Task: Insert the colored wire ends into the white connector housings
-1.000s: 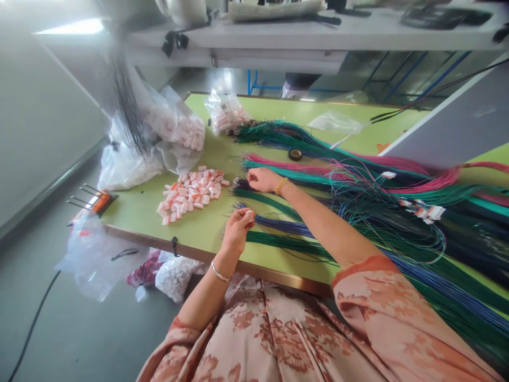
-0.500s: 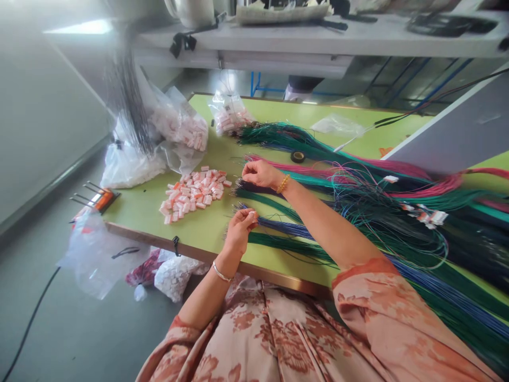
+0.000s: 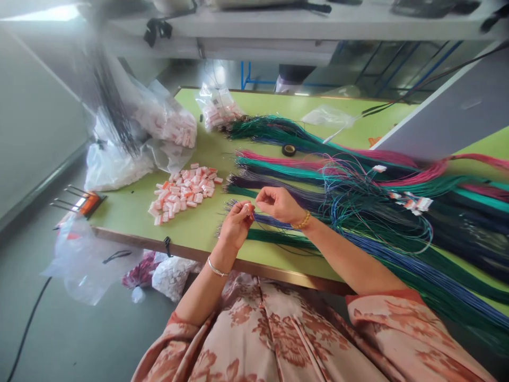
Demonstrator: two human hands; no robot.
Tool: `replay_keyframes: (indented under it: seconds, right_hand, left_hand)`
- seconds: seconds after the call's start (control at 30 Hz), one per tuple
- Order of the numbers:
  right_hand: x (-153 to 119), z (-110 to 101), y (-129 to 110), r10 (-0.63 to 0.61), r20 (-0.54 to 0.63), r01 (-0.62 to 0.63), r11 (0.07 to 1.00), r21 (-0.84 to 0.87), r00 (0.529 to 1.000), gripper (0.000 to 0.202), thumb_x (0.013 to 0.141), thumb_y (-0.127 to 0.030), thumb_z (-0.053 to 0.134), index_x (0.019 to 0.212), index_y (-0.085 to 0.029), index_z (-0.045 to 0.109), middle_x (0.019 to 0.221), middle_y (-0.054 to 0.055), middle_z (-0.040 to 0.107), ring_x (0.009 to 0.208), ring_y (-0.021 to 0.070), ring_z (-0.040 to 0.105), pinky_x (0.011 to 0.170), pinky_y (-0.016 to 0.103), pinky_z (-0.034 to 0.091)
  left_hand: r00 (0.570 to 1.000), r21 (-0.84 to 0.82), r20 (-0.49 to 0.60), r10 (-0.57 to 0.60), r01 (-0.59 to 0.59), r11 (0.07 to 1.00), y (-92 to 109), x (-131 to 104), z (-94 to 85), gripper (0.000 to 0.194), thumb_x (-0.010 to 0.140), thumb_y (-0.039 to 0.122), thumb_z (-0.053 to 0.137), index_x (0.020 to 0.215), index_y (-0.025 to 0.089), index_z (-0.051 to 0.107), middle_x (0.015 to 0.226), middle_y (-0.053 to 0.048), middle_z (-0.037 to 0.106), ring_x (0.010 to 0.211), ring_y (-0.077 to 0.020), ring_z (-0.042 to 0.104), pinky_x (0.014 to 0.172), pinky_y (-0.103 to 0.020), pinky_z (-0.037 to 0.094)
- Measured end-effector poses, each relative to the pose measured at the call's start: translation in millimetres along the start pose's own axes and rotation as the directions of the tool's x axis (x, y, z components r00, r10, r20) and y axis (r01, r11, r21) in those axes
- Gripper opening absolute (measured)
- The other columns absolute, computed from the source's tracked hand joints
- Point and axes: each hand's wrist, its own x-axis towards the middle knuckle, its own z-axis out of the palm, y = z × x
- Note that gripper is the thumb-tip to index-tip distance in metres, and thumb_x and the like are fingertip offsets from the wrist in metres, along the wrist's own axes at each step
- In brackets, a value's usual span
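Observation:
My left hand (image 3: 234,227) is closed, with a small white-and-orange connector housing (image 3: 249,209) between thumb and fingers. Close beside it, my right hand (image 3: 283,205) makes a pinch at the housing's right side; whatever thin thing it holds is too small to make out. Beneath both hands run bundles of cut wires: blue wires (image 3: 272,222), green wires (image 3: 274,237) and dark purple wires (image 3: 266,182), their metal-tipped ends pointing left. A loose pile of white-and-orange connector housings (image 3: 185,192) lies left of the wire ends.
Plastic bags of housings (image 3: 175,124) stand at the back left. Black tape (image 3: 288,150) lies behind the pink wires (image 3: 274,160). Wired connectors (image 3: 413,202) rest on the bundles at right. An orange pronged holder (image 3: 89,204) sits at the table's left corner.
My right hand has come from the wire ends toward me and to the right, beside my left hand. The left hand keeps its housing. The view has shifted slightly.

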Motion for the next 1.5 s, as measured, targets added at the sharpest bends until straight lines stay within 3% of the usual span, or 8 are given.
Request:
replay_keyframes:
  seconds: [0.13, 0.37, 0.67, 0.87, 1.2, 1.4, 1.5]
  right_hand:
    - [-14.3, 1.7, 4.0, -0.022, -0.017, 0.021, 0.998, -0.064, 1.000, 0.012, 0.070, -0.027, 0.060, 0.072, -0.015, 0.056, 0.057, -0.005, 0.051, 0.050, 0.0058, 0.037, 0.049, 0.020, 0.030]
    - [-21.7, 5.1, 9.3, -0.182, -0.090, 0.150, 0.947, -0.283, 0.979, 0.003, 0.071, -0.019, 0.058, 0.071, -0.016, 0.057, 0.060, -0.004, 0.050, 0.052, 0.0068, 0.037, 0.052, 0.020, 0.031]
    - [-27.7, 9.2, 10.0, -0.312, -0.118, 0.244, 0.887, -0.392, 0.943, 0.003, 0.076, -0.019, 0.056, 0.073, -0.018, 0.056, 0.065, -0.001, 0.055, 0.053, 0.0082, 0.042, 0.054, 0.021, 0.035]
    - [-27.7, 16.7, 16.9, -0.315, -0.127, 0.240, 0.882, -0.406, 0.941, 0.011, 0.080, -0.022, 0.055, 0.069, -0.018, 0.054, 0.064, 0.000, 0.056, 0.055, 0.0095, 0.045, 0.056, 0.022, 0.036]
    - [-26.6, 8.9, 12.2, -0.205, -0.048, 0.177, 0.924, -0.338, 0.978, 0.013, 0.082, -0.024, 0.052, 0.073, -0.017, 0.057, 0.065, 0.001, 0.059, 0.055, 0.0099, 0.046, 0.056, 0.022, 0.036]
    - [-27.8, 19.7, 17.1, -0.213, -0.071, 0.144, 0.834, -0.532, 0.974, 0.013, 0.081, -0.023, 0.049, 0.069, -0.018, 0.053, 0.067, 0.004, 0.061, 0.058, 0.0120, 0.048, 0.058, 0.024, 0.034]
    - [-29.5, 18.1, 16.3, -0.194, -0.064, 0.123, 0.811, -0.572, 0.979, 0.013, 0.080, -0.022, 0.050, 0.068, -0.017, 0.054, 0.065, 0.004, 0.061, 0.056, 0.0122, 0.047, 0.056, 0.025, 0.032]
  left_hand:
    - [0.999, -0.020, -0.033, -0.041, 0.040, 0.999, -2.5, 1.5, 3.2, 0.021, 0.068, 0.019, 0.078, 0.085, 0.016, 0.066, 0.074, 0.001, 0.063, 0.062, -0.0057, 0.054, 0.066, -0.020, 0.045]
    - [0.997, -0.017, -0.050, -0.056, 0.055, 0.998, -3.9, 0.4, 7.7, 0.019, 0.070, 0.017, 0.077, 0.085, 0.015, 0.065, 0.072, 0.001, 0.063, 0.064, -0.0055, 0.056, 0.066, -0.019, 0.045]
    - [0.999, 0.045, -0.035, 0.020, -0.018, 0.999, -5.9, -0.7, 8.0, 0.024, 0.064, 0.020, 0.082, 0.082, 0.016, 0.066, 0.072, 0.001, 0.064, 0.063, -0.0063, 0.055, 0.065, -0.021, 0.043]
    - [0.992, 0.123, -0.043, 0.122, -0.116, 0.986, -11.8, -4.0, 9.5, 0.028, 0.060, 0.026, 0.084, 0.078, 0.016, 0.065, 0.065, 0.002, 0.061, 0.059, -0.0067, 0.053, 0.066, -0.023, 0.043]
    - [0.989, 0.177, -0.032, 0.142, -0.134, 0.975, -2.1, -0.8, 10.2, 0.030, 0.059, 0.028, 0.085, 0.078, 0.015, 0.066, 0.068, 0.001, 0.063, 0.059, -0.0066, 0.053, 0.064, -0.024, 0.044]
    - [0.975, 0.224, -0.134, 0.178, -0.145, 0.964, -11.0, -3.6, 16.9, 0.037, 0.052, 0.032, 0.088, 0.074, 0.016, 0.063, 0.065, 0.002, 0.063, 0.059, -0.0069, 0.054, 0.063, -0.023, 0.044]
    - [0.972, 0.278, -0.127, 0.199, -0.157, 0.948, -13.3, -2.9, 17.0, 0.037, 0.053, 0.032, 0.088, 0.075, 0.016, 0.062, 0.064, 0.002, 0.062, 0.061, -0.0080, 0.055, 0.066, -0.024, 0.045]
